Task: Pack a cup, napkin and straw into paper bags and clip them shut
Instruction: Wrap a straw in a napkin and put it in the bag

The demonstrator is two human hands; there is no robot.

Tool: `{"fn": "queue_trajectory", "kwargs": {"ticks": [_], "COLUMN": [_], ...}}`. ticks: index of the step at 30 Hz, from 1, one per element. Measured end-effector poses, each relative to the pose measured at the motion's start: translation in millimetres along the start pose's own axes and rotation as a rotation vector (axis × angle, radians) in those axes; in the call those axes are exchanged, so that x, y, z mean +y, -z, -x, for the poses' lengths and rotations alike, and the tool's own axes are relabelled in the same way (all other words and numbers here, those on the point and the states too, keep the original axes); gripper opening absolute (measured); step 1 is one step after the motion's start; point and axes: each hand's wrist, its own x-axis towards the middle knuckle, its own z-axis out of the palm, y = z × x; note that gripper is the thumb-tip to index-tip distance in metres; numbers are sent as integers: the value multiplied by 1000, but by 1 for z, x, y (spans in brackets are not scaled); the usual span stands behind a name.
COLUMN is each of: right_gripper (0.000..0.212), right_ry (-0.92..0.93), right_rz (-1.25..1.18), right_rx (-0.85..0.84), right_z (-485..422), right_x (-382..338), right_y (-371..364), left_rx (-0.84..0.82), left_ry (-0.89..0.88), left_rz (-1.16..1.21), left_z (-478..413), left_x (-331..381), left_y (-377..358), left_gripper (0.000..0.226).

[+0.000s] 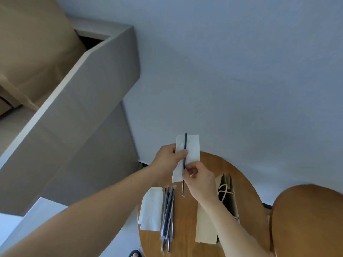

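– White napkin (193, 147): status?
– Held up over the far edge of the wooden table (187, 219). The left hand (167, 156) pinches it under the thumb, with 1 black straw (185, 145) laid lengthwise on it. The right hand (200, 180) pinches the straw lower down, probably squaring the 2 items so they go in together.
– Destination?
– Likely the paper bag (227, 199) just right of the hands, dark mouth and rope handles showing. Spare napkins (151, 208) and a straw bundle (168, 214) lie near left, within reach. No cup in view.
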Motion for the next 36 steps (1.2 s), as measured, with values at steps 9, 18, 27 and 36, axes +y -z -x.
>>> {"fn": "queue_trajectory", "kwargs": {"ticks": [9,18,27,36], "right_gripper": [29,22,16,7], "right_ry": [-129,-112,-80,-106], "right_rz": [-419,-255,-140,36], "right_rx": [-98,-101,168,233], "right_z": [-19,-14,-28,-50], "right_x": [-20,-32,-10,35], "right_y": [84,127,172,141], "left_rx": [-217,-279,-187,-451], "left_ry": [-29,-85,-76,210], "left_rz": [6,-87,-243,-996], "left_z": [10,17,12,34], "left_x": [62,84,72,-48], "left_y": [-17,-59,-82,-109], "left_gripper": [22,16,34,58]}}
